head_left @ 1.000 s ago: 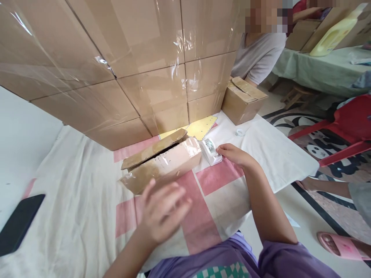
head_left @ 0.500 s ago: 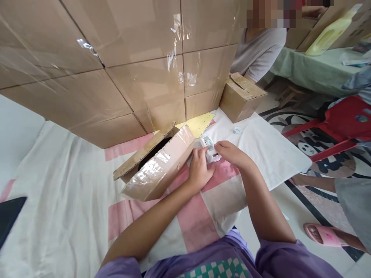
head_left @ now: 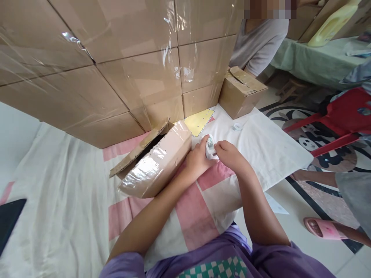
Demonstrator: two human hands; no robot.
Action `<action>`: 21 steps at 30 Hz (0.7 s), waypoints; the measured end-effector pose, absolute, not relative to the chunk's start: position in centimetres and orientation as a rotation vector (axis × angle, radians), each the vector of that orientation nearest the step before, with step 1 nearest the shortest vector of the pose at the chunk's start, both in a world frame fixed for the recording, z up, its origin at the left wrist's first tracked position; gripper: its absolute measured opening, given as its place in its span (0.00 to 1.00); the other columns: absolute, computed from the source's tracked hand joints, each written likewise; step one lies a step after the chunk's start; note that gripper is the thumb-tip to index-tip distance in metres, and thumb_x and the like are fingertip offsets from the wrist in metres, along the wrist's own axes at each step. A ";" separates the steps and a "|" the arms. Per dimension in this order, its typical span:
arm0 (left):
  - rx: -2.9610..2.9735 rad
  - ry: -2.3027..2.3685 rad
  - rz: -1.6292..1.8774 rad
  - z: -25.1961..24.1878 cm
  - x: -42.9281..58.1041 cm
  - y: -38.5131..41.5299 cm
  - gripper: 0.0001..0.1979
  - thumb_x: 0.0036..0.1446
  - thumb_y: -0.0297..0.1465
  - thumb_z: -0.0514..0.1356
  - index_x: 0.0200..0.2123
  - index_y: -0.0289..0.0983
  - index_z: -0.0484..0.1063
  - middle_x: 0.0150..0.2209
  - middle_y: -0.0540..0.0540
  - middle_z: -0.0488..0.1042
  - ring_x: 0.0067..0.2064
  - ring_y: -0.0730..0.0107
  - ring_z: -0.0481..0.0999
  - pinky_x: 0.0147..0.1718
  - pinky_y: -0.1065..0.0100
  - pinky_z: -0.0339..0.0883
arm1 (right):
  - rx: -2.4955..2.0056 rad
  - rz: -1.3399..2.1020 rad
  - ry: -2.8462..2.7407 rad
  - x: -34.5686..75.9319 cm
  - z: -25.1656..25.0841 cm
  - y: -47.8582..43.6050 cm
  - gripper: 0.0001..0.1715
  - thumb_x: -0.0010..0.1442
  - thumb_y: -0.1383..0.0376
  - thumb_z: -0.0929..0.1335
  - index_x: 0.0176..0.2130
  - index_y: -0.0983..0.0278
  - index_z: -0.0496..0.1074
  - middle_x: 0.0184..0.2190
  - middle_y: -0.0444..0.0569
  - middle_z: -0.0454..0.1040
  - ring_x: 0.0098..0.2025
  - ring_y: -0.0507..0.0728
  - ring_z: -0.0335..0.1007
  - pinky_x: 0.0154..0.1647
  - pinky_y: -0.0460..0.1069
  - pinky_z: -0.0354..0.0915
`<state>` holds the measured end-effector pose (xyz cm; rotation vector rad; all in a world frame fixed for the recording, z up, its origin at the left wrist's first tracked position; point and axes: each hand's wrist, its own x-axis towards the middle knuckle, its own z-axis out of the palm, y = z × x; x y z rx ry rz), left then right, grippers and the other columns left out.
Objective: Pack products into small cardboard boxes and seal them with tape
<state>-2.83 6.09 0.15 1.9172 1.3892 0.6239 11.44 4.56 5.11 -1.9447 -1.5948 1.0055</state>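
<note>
My left hand [head_left: 199, 157] is wrapped round the left side of a small white packet with a greenish label [head_left: 211, 146]. From the right, my right hand [head_left: 230, 155] pinches at the packet's near right edge, fingers curled in. What exactly those fingers grip is too small to make out. Just left of my hands an open cardboard box [head_left: 158, 164] lies tilted, its flap [head_left: 139, 150] raised and its inside dark. Both hands are over the pink and white cloth [head_left: 197, 216].
Taped cardboard boxes [head_left: 139, 85] form a wall ahead. A smaller carton [head_left: 242, 92] stands at the far right beside a person in a grey top [head_left: 261, 46]. A clear tape roll [head_left: 237, 126] lies on the cloth. A red chair [head_left: 344, 116] and a pink slipper [head_left: 326, 228] are to the right.
My left hand has closed further round the white packet, which is now turned more upright. My right hand stays at its right edge. The view has shifted slightly.
</note>
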 end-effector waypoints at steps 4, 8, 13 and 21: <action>1.918 1.459 0.598 0.7 -2.6 5.6 0.50 0.48 0.40 0.73 0.70 0.47 0.53 0.50 0.38 0.79 0.46 0.43 0.82 0.36 0.59 0.70 | -2.023 0.868 -1.644 11.2 5.1 4.2 0.19 0.66 0.64 0.60 0.22 0.61 0.58 0.32 0.50 0.69 0.35 0.58 0.64 0.34 0.52 0.55; 1.944 1.513 0.495 1.3 -2.6 5.2 0.48 0.51 0.42 0.71 0.70 0.51 0.50 0.51 0.42 0.80 0.46 0.47 0.83 0.37 0.62 0.70 | -2.051 0.821 -1.641 11.1 4.7 3.7 0.19 0.66 0.65 0.59 0.23 0.61 0.58 0.35 0.50 0.68 0.39 0.58 0.64 0.37 0.52 0.56; 1.959 1.532 0.460 1.6 -2.6 5.2 0.49 0.51 0.38 0.70 0.71 0.51 0.48 0.53 0.43 0.80 0.49 0.48 0.82 0.40 0.61 0.71 | -2.010 0.797 -1.636 11.5 4.3 3.1 0.19 0.67 0.64 0.57 0.23 0.61 0.57 0.34 0.49 0.68 0.38 0.57 0.63 0.38 0.51 0.56; 1.974 1.545 0.482 1.4 -2.5 4.9 0.46 0.55 0.39 0.68 0.71 0.51 0.48 0.55 0.44 0.79 0.49 0.49 0.82 0.40 0.61 0.71 | -2.038 0.777 -1.626 11.1 4.8 2.0 0.21 0.70 0.63 0.57 0.24 0.60 0.57 0.28 0.48 0.68 0.35 0.57 0.63 0.38 0.52 0.53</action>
